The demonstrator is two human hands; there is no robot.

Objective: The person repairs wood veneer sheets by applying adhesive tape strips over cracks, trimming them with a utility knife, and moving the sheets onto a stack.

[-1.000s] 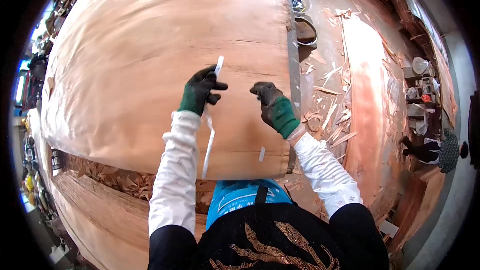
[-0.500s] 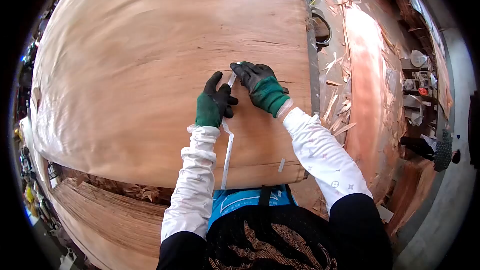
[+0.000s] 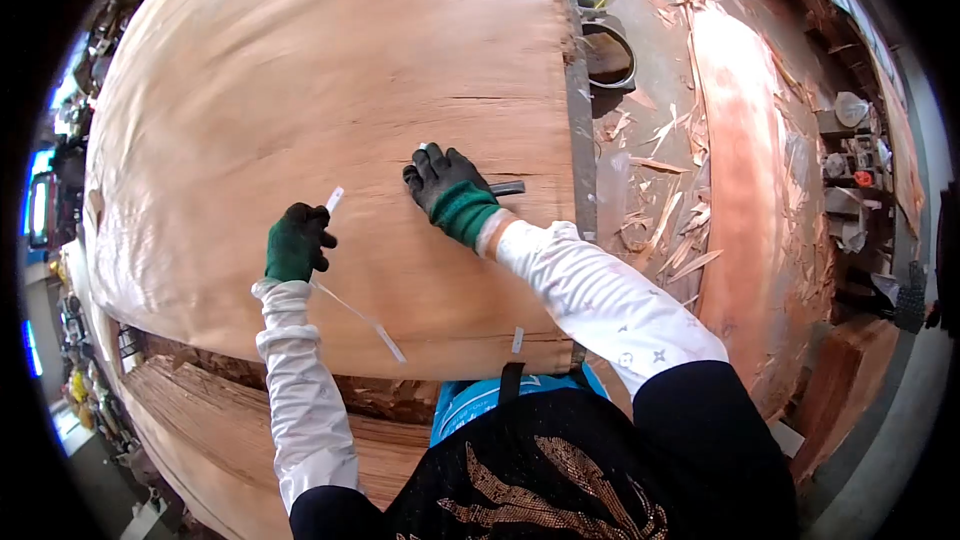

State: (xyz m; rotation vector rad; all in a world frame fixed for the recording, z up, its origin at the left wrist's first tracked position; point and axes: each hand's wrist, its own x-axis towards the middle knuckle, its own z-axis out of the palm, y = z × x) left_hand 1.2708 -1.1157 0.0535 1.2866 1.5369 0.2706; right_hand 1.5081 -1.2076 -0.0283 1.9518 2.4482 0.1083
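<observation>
Trailing white strip (image 3: 390, 343) — grainy wood sheet (image 3: 250, 110)

A broad wood sheet (image 3: 330, 130), layered sheets (image 3: 225, 420) and splintered scraps (image 3: 662, 225) show a woodworking workshop, with seemingly cluttered shelves (image 3: 845, 205) at the blurred edge.

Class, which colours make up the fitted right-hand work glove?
The work glove is black with a green cuff, clearest in the head view.

Left hand (image 3: 298, 242) has pulled away leftward with the tape (image 3: 335, 198), which now slants toward the sheet's (image 3: 300, 80) near edge, while right hand (image 3: 440, 180) has left the tape and now lies palm-down, dark handle (image 3: 509, 187) showing more beside it.
</observation>
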